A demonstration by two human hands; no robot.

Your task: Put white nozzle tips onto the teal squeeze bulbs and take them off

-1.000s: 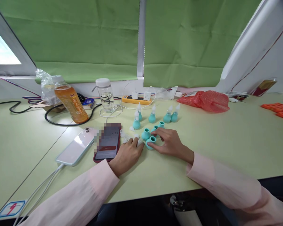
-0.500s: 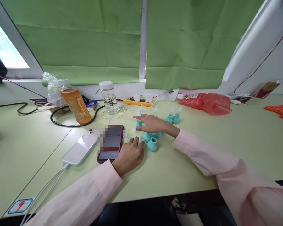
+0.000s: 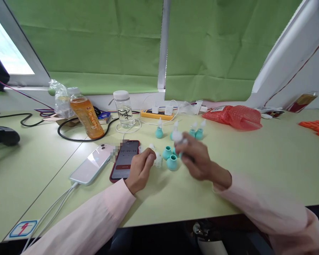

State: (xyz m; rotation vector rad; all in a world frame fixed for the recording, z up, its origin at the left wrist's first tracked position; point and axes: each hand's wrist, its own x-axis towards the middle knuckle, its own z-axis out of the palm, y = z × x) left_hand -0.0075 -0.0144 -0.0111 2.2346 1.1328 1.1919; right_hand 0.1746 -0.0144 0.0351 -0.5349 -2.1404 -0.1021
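My right hand [image 3: 198, 157], smeared by motion, is raised over the table with a whitish translucent piece [image 3: 177, 137] at its fingertips. Below and left of it, teal rubber bulbs [image 3: 172, 163] stand with their round mouths uncovered; the hand partly hides one. My left hand [image 3: 142, 168] rests beside the phone, fingers curled in; whether anything is inside cannot be seen. Clear plastic pieces [image 3: 157, 161] lie against its right side. Farther back, a teal bulb with a clear pointed tip [image 3: 158, 132] stands upright, and more tipped bulbs [image 3: 199, 134] are to its right.
A red-cased phone [image 3: 127, 156] showing a timer and a white phone [image 3: 91, 165] on charging cables lie left. Behind are an orange drink bottle [image 3: 87, 118], a clear jar [image 3: 124, 111], a yellow power strip [image 3: 149, 114] and a red bubble-wrap package [image 3: 236, 117].
My right hand has left the tipped bulb at the back, come right and nearer, and now holds a whitish piece. My left hand has drawn slightly left, its fingers curled.
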